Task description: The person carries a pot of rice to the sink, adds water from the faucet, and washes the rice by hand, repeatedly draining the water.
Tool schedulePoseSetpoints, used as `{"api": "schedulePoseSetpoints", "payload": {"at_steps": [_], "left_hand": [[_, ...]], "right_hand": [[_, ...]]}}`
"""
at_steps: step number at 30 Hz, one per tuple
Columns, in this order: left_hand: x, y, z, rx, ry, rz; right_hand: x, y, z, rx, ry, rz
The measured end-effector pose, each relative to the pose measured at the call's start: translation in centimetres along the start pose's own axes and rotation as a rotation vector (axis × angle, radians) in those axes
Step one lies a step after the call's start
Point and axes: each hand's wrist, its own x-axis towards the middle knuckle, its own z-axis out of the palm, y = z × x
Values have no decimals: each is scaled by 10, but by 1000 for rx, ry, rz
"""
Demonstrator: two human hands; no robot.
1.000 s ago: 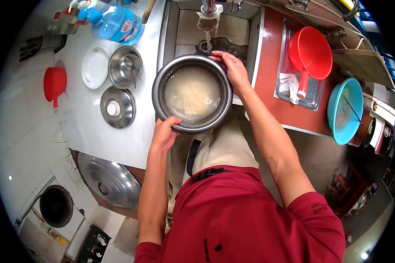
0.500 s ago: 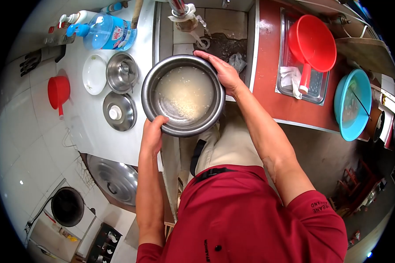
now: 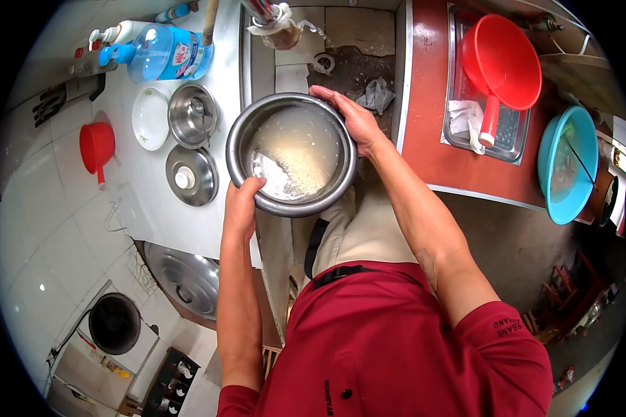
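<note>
Between my two hands is a dark metal pot [image 3: 236, 149] with cloudy water and white rice grains [image 3: 300, 165] in it. My left hand [image 3: 241, 205] grips the near-left rim, its thumb over the edge and its other fingers hidden below. At the right side my right hand [image 3: 358, 121] is pressed along the outer wall, fingers reaching to the far rim. The pot is held up in front of my body, at the near end of the sink [image 3: 358, 31]. Above the sink is a faucet [image 3: 278, 24] with a cloth wrapped round its spout.
On the left counter stand a steel bowl [image 3: 190, 115], a white plate [image 3: 150, 118], a pot lid [image 3: 191, 176] and a blue-capped bottle [image 3: 163, 54]. To the right are a red dipper [image 3: 504, 62] over a metal tray [image 3: 513, 149] and a turquoise basin [image 3: 563, 198]. A plastic bag [image 3: 375, 95] lies in the sink.
The water and rice have shifted inside the pot, and a bright patch of the bottom shows at the near left. Both hands keep their hold; the view has moved slightly.
</note>
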Motion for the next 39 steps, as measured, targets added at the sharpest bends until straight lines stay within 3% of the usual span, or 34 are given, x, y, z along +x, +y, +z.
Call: {"api": "schedulePoseSetpoints", "payload": {"at_steps": [11,14,22,39], "left_hand": [[5,12,10,138,0,-8],[5,16,16,129,38,39],[12,18,12,210,38,28],[17,39,16,405,24,32]], "right_hand": [[4,-2,-7,198,-1,68],[-1,-3,-4,192,171,192],[4,16,-17,250,65,82],[12,23,-23,242,-8,150]]}}
